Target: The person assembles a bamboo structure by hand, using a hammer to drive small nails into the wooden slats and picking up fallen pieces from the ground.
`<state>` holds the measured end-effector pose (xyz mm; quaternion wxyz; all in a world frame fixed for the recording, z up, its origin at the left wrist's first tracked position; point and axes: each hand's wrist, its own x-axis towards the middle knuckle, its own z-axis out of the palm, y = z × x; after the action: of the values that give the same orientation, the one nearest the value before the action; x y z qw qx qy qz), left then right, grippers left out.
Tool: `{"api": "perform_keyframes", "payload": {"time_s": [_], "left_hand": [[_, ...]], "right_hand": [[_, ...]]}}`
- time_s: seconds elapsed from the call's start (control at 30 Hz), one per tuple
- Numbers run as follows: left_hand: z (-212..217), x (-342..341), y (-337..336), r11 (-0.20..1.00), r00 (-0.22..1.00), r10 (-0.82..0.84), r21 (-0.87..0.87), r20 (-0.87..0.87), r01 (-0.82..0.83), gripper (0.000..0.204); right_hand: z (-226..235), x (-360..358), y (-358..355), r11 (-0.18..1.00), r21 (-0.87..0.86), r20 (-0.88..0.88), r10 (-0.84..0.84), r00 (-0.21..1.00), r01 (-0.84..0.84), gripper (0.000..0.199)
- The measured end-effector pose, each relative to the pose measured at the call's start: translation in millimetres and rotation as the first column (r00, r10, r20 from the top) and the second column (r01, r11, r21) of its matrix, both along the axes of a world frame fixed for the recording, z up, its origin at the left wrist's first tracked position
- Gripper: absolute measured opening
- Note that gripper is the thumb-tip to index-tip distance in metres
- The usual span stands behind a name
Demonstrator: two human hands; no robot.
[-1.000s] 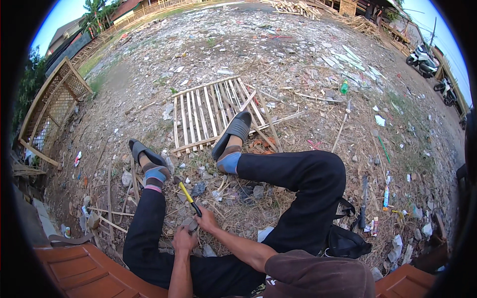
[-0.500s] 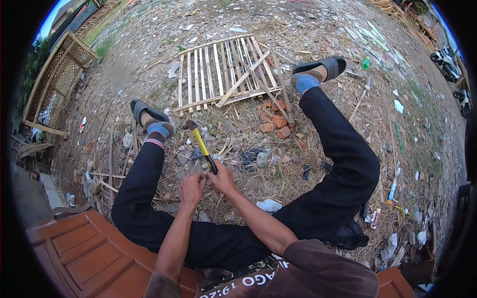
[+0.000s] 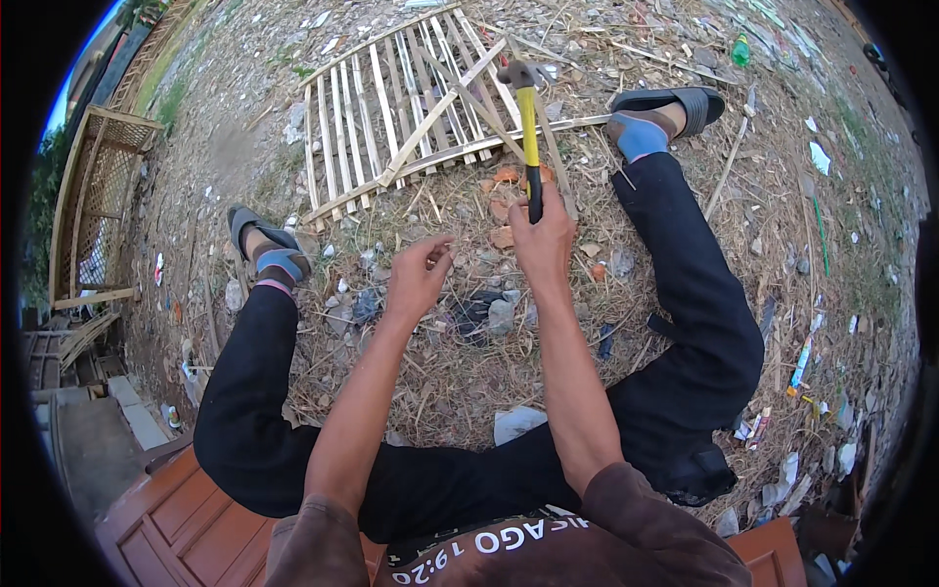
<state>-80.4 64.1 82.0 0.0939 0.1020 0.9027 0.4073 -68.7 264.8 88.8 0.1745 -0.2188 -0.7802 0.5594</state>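
My right hand [image 3: 545, 240] grips the black end of a hammer [image 3: 530, 127] with a yellow-and-black handle. Its dark head points away from me, above the near right part of a slatted wooden frame [image 3: 367, 183]. Lower and to the left, my left hand [image 3: 419, 279] is raised over the ground with thumb and fingers pinched; whatever may be between the fingertips is too small to name. The frame lies on the ground ahead, made of pale strips with diagonal pieces across its right part. Broken orange bricks [image 3: 502, 238] lie beside my right hand.
My legs spread to both sides, and my right sandal [image 3: 675, 106] is close to the frame's right corner. Brown panelled wood [image 3: 191, 519] is under me. A lattice panel [image 3: 98, 205] leans at the left. Rubble, dry straw and a green bottle [image 3: 740, 51] litter the ground.
Both hands have come apart and moved forward, the right one also to the right with the hammer raised toward the frame. The view has shifted, so the frame sits further left.
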Motion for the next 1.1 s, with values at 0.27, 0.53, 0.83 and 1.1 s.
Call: {"api": "perform_keyframes", "payload": {"time_s": [0.27, 0.53, 0.83, 1.1], "left_hand": [[-37, -43, 84, 0.926, 0.973, 0.072, 0.347, 0.221, -0.147, 0.027], [-47, -47, 83, 0.916, 0.958, 0.058, 0.366, 0.279, -0.163, 0.026], [-21, -24, 18, 0.989, 0.993, 0.081, 0.115, 0.087, -0.091, 0.027], [18, 3, -237, 0.873, 0.888, 0.036, -0.446, 0.459, 0.195, 0.029]], "right_hand": [[-41, -10, 98, 0.994, 0.101, 0.236, -0.066, 0.969, 0.043, 0.032], [-70, -12, 105, 0.980, -0.197, 0.293, 0.062, 0.954, -0.003, 0.029], [-70, -10, 103, 0.936, -0.319, 0.228, 0.231, 0.946, -0.151, 0.026], [-91, -19, 95, 0.961, -0.073, 0.265, 0.275, 0.924, -0.266, 0.025]]}}
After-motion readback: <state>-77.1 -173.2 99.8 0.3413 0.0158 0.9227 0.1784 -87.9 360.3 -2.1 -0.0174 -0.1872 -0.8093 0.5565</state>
